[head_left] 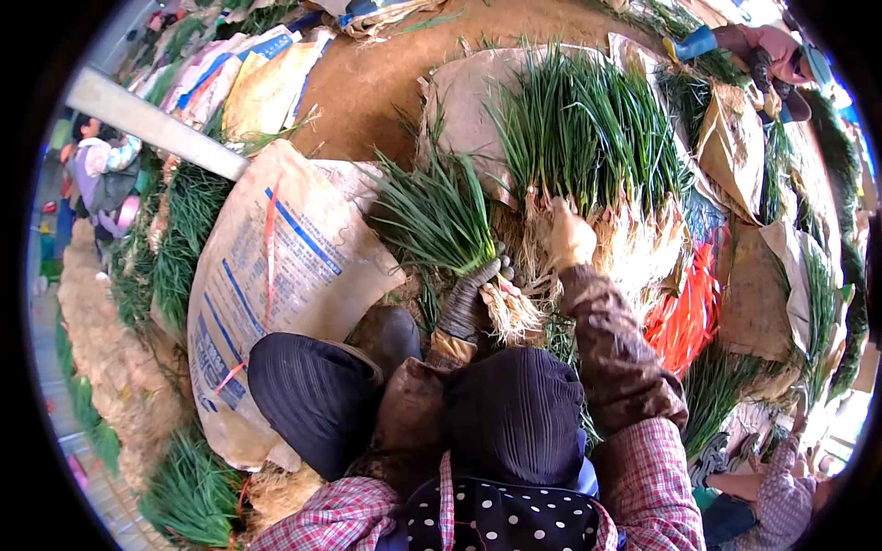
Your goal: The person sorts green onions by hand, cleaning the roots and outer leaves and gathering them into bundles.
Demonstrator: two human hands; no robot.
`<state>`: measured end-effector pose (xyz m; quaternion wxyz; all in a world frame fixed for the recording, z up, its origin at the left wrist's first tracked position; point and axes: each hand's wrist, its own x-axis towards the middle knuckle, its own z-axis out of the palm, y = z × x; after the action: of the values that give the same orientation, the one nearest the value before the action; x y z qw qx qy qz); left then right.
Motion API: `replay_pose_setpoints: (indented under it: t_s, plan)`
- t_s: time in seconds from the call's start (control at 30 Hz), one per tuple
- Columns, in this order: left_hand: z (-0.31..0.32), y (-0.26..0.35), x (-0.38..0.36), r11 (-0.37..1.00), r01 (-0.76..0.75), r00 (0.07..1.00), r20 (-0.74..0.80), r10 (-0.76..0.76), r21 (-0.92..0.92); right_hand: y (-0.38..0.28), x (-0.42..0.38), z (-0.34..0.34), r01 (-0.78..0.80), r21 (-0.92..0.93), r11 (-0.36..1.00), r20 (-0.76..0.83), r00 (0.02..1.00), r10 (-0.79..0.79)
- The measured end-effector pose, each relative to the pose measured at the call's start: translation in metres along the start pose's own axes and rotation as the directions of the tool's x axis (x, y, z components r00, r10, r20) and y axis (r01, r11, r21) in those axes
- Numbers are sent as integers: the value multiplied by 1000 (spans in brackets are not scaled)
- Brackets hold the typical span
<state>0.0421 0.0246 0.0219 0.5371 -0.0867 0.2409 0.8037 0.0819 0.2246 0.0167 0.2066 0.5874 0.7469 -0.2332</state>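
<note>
My left hand point(480, 274), in a dark grey glove, is wrapped round a small bunch of green onions point(436, 207). Their leaves point up and left, and the pale stringy roots stick out below my fingers. A larger heap of green onions point(579, 129) lies ahead, leaves away from me and roots point(634, 243) towards me. At the left part of this heap my right hand point(572, 241), in a pale glove, has its fingers closed at the stem bases; the fingertips are partly hidden among the stalks.
A printed woven sack point(276, 285) lies to my left, beside a pale beam point(152, 124). Red plastic strips point(684, 308) lie right of the heap. Other people sit around: one at left point(101, 170), one at upper right point(776, 55), one at lower right point(781, 496).
</note>
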Motion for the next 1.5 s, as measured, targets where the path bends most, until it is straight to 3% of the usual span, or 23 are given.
replay_pose_setpoints:
  t_s: [0.07, 0.13, 0.23, 0.33, 0.43, 0.53, 0.57, 0.63, 0.67, 0.73, 0.8, 0.87, 0.93, 1.0, 1.03, 1.13, 1.23, 1.27, 1.3, 1.33, 1.4, 1.43, 1.5]
  plan:
    - [-1, -1, 0, 1000, 9, 998, -66, -8, 9, -21, 4, -21, 26, -184, 983, -19, 999, -30]
    - [-38, -6, 22, 993, 52, 998, 30, -55, 107, -20, 12, -19, 115, -255, 960, -17, 992, -124]
    - [14, 8, 1, 998, 32, 995, -91, -27, 54, 7, -37, -7, 530, 0, 848, -281, 814, -509]
    - [-9, 4, 8, 985, 71, 996, -72, -60, 159, 43, -70, 25, 802, 347, 485, -360, 592, -721]
    - [-4, 0, 1, 964, 113, 994, -27, -110, 239, 55, -106, 40, 733, 469, 493, -306, 659, -687]
    - [-83, -43, 38, 940, 33, 999, 25, -44, 339, 69, -98, 61, 631, 632, 451, -313, 740, -596]
    - [-86, -44, 43, 702, -313, 942, 303, 143, 639, 67, -105, 58, 586, 687, 431, -331, 780, -532]
    - [-97, -46, 42, 814, -197, 973, 214, 91, 547, 74, -94, 67, 488, 816, 311, -347, 842, -413]
    - [-80, -37, 35, 860, -140, 983, 173, 62, 491, 72, -94, 60, 244, 941, 236, -183, 950, -253]
    - [-42, -16, 21, 932, -28, 995, 98, -9, 362, 66, -98, 34, 177, 979, 100, -166, 980, -106]
    - [-20, -6, 17, 972, 86, 995, 36, -96, 217, 74, -73, 39, 221, 948, 231, -195, 972, -128]
    - [-42, -15, 31, 960, 150, 988, 4, -155, 235, 61, -71, 31, 146, 976, 162, -98, 957, -273]
    - [-40, -12, 27, 927, 188, 979, 10, -202, 324, 41, -71, 13, -114, 969, 217, 186, 919, -347]
    - [-35, -14, 29, 941, 180, 972, 96, -215, 286, 32, -56, 14, -249, 964, 95, 263, 829, -493]
    - [-31, -16, 32, 958, 167, 965, 159, -207, 234, 26, -41, 27, -351, 935, 41, 295, 710, -639]
    - [-31, -17, 24, 979, 197, 963, 180, -203, 49, 14, -38, 32, -370, 923, -105, 163, 624, -764]
    - [-20, -16, 14, 979, 184, 959, 234, -160, -85, 19, -50, 35, -422, 899, -114, 219, 661, -718]
    - [-11, -10, 9, 983, 180, 969, 174, -174, -18, 22, -49, 35, -430, 900, -67, 247, 631, -736]
    - [6, -1, 0, 982, 181, 976, 112, -185, 47, 16, -49, 36, -283, 956, -75, 175, 758, -628]
    - [15, 4, -6, 977, 184, 981, 48, -190, 111, 22, -51, 31, -225, 973, 61, 217, 782, -584]
    - [-17, -4, 4, 917, 106, 994, -7, -112, 385, 17, -43, 49, 89, 978, 186, 11, 878, -479]
    - [-38, -10, 12, 856, 70, 997, -25, -67, 513, 11, -48, 39, -372, 875, -310, 228, 881, -416]
    - [-36, -9, 12, 794, 148, 989, -82, -123, 589, 16, -44, 50, -74, 994, -82, 30, 896, -443]
